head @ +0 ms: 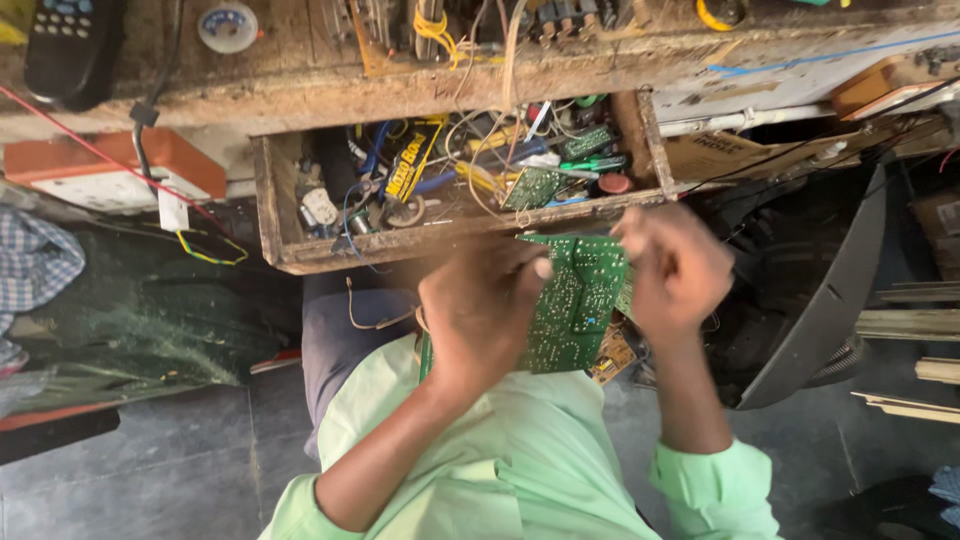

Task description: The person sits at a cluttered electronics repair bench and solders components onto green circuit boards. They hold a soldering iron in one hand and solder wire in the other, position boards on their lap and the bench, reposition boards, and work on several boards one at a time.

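Green fibreglass fills the space between your two hands: a flat green printed circuit board [575,300] held up over your lap, solder side toward the camera, just in front of your pale green shirt [500,460]. Your left hand [480,310] is curled closed around the board's left edge, thumb tip pressed onto its face near the top. Your right hand [672,268] is bunched shut at the right edge, fingertips pinched together; whether they clamp the board's rim or something small beside it, you cannot tell, because the hand is blurred.

Judge the board as light and stiff, yet fragile: it will not flex kindly, and the solder points are sharp and easily damaged. Edges are the place to hold it, as your left hand mostly does, keeping pads off the traces. A second, yellowish board piece [612,355] peeks out below it, partly hidden.

Just beyond the board's top edge sits an open, worn wooden drawer [275,215] crammed with tangled wires, small green circuit boards and a yellow tape roll [408,168]. Farther off, on the scarred wooden workbench [300,85], lie a dark handheld multimeter [70,45] and a round solder reel [228,25].
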### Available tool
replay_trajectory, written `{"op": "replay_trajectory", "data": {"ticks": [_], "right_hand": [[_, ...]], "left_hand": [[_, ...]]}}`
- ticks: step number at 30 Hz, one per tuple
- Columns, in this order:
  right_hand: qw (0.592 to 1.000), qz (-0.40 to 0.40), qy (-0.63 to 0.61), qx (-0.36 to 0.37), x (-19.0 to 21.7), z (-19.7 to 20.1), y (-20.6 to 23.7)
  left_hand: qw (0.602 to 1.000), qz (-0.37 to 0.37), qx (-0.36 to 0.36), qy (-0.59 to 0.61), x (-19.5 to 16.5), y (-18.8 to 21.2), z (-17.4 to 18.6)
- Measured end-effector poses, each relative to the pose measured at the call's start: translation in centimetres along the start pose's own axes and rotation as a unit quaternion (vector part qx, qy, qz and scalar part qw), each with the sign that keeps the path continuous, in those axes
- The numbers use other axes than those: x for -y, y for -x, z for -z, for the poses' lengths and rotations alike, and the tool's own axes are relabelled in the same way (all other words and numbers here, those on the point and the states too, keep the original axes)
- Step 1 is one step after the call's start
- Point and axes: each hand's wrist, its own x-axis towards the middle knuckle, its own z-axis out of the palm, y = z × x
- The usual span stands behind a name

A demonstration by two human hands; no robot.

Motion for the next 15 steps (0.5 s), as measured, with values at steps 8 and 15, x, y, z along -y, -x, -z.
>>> {"op": "replay_trajectory", "data": {"ticks": [8,15], "right_hand": [[0.977,-0.003,0.120,0.178,-7.0,-2.5,-6.4],[0.989,-0.025,0.108,0.101,-6.5,-3.0,-4.8]], "left_hand": [[0.980,-0.138,0.118,0.082,0.6,-8.5,-2.4],[0.890,-0.387,0.183,-0.156,2.8,-26.0,-16.7]]}}
